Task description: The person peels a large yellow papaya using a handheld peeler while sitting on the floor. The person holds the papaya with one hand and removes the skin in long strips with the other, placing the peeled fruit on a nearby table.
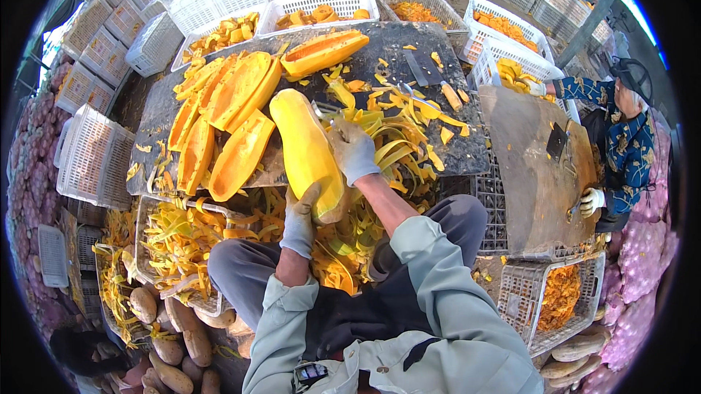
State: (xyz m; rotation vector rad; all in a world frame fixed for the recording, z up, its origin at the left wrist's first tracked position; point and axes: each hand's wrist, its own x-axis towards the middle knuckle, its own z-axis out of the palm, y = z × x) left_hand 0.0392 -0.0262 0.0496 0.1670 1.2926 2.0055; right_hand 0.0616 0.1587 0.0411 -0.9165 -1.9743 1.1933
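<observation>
A long yellow squash (300, 136), mostly peeled, slants over the near edge of the dark work board (443, 153). My left hand (301, 216), in a grey-white glove, grips its lower end. My gloved right hand (351, 147) lies against the squash's right side, closed around a metal peeler (323, 111) whose far end rests by the skin. Long peel strips (394, 145) are heaped to the right of this hand and hang below the board. Hollowed squash halves (241, 93) lie to the left, and another half (323, 53) lies farther back.
A cleaver (424, 68) and a second metal peeler (419, 97) lie on the board. White crates of cut squash (323, 10) line its far side. A peel-filled crate (178, 240) and whole squashes (189, 334) are at lower left. Another person (624, 136) works at a board on the right.
</observation>
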